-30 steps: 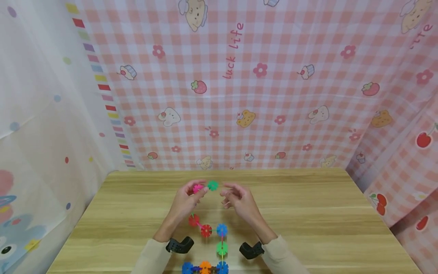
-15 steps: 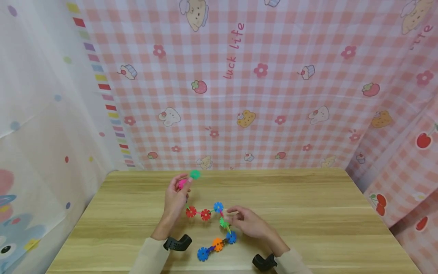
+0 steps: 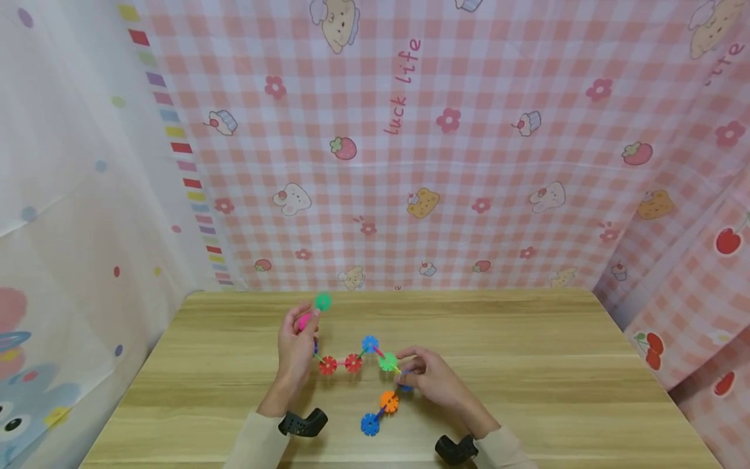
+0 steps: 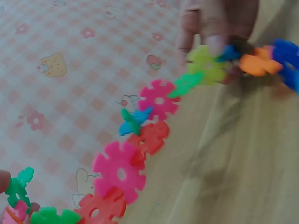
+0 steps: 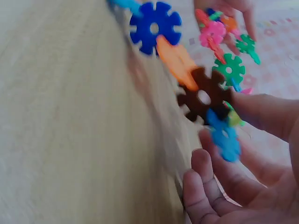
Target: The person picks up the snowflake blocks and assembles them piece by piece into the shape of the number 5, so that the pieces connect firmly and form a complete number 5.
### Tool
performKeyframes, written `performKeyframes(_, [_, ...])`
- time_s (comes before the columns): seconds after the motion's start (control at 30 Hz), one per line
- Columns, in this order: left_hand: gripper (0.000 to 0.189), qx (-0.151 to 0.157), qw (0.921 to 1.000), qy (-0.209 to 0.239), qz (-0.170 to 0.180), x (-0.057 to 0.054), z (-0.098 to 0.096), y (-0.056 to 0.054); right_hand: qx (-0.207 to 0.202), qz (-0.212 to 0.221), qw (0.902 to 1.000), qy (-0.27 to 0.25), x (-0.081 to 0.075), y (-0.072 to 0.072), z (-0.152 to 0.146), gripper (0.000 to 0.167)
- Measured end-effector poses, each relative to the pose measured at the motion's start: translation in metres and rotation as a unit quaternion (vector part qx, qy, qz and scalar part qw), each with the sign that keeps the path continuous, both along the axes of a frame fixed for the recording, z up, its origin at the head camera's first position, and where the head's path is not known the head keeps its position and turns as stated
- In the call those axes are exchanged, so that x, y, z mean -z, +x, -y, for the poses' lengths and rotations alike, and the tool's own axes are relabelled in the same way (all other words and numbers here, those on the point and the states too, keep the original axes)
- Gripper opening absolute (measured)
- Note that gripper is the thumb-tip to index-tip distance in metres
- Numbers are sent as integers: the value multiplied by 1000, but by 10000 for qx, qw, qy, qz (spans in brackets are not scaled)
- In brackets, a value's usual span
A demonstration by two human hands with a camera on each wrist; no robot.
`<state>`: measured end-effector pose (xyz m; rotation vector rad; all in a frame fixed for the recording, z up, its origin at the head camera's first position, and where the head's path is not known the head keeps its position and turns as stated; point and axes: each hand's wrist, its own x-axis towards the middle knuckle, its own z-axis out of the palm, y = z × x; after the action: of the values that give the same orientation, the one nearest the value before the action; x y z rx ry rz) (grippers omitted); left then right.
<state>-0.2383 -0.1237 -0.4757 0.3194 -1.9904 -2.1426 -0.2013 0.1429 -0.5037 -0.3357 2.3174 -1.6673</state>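
Observation:
A chain of slotted plastic snowflake discs (image 3: 353, 363) hangs between both hands. My left hand (image 3: 295, 345) grips its left end around a pink disc (image 3: 305, 322), and a green disc (image 3: 323, 301) sticks up past the thumb. My right hand (image 3: 432, 376) pinches the chain toward its other end; in the left wrist view its thumb lies on a yellow disc (image 4: 207, 64). The right wrist view shows a brown disc (image 5: 204, 95) and a light blue disc (image 5: 225, 137) at these fingers. An orange disc (image 3: 389, 402) and a blue disc (image 3: 370, 425) dangle beyond the right hand.
Underneath lies a wood-grain table (image 3: 527, 339). A pink checked curtain (image 3: 445, 156) hangs behind its far edge, and white patterned cloth (image 3: 70, 195) hangs on the left. Black bands with camera mounts (image 3: 303, 423) sit on both wrists.
The left hand has moved left with the chain's end. The right hand, formerly apart from the chain, has come down and taken hold of it. The chain's near end has swung up and right.

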Motion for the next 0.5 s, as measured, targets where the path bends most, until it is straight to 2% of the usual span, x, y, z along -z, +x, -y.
performKeyframes(0.1, [37, 7, 9999, -53, 157, 5, 0, 6, 485, 302, 9971, -511, -1, -3, -4, 42])
performKeyframes(0.23, [39, 146, 9986, -285, 416, 13, -1, 16, 1010, 663, 9872, -1045, -2, -12, -10, 50])
performKeyframes(0.37, [46, 540, 9944, -587, 696, 20, 1, 27, 1390, 672, 9836, -934, -5, -24, -20, 53])
performKeyframes(0.5, [55, 1098, 9870, -781, 881, 25, 5, 35, 1535, 624, 9831, -785, -8, -34, -29, 56])
